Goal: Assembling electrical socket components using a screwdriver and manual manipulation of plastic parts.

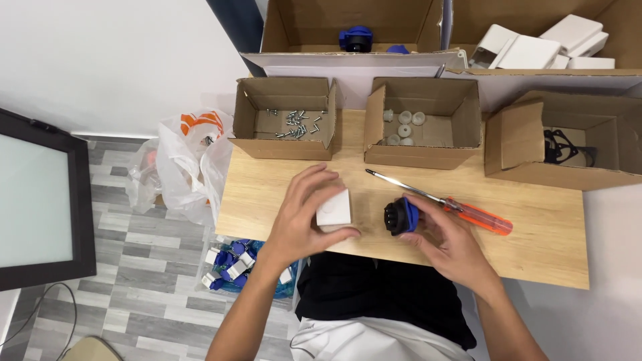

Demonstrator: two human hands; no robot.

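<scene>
Three open brown cardboard boxes are sitting along the far edge of the light wooden bench [521, 247]: the left box [284, 120] holding loose silver screws, the middle box [422, 127] white round caps, the right box [568, 144] black wire parts. Left hand [304, 217] is closing its grip around a small white plastic housing block [334, 208] at bench centre. Right hand [449, 242] is pinching a blue-and-black round plug socket [400, 216], its black face pointing left toward the block; an orange-handled screwdriver [445, 202] is lying just behind, long axis running diagonally, tip up-left.

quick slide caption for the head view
Left hand grips a white block, right hand a blue-black plug part, screwdriver beside.
</scene>
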